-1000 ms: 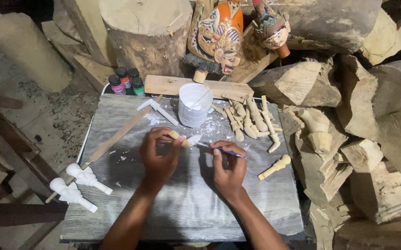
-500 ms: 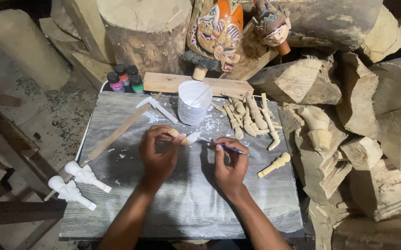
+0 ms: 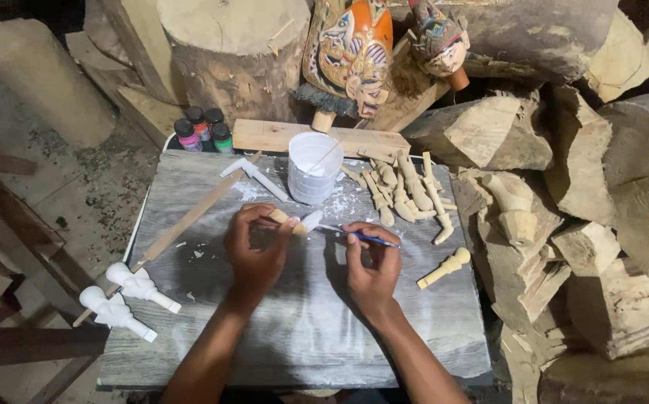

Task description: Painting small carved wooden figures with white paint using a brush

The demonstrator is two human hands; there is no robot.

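Fingers [image 3: 253, 224] curled on wooden piece [image 3: 302, 224] — brush [image 3: 358, 236] angled leftward.

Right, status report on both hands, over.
Left hand grips small wooden piece, partly white. Right hand holds thin brush, tip at the piece. White cup behind; nothing between.

Two white-painted figures [image 3: 141, 286] [image 3: 115, 310] at board's left, three paint bottles [image 3: 203, 129], one plastic cup [image 3: 314, 166], two painted puppet heads [image 3: 348, 52] [image 3: 440, 37], one paintbrush [image 3: 362, 236]

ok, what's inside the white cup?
A thin stick leans out of the white cup, and its inner wall shows white. What sits at the bottom is hidden by the cup's wall.
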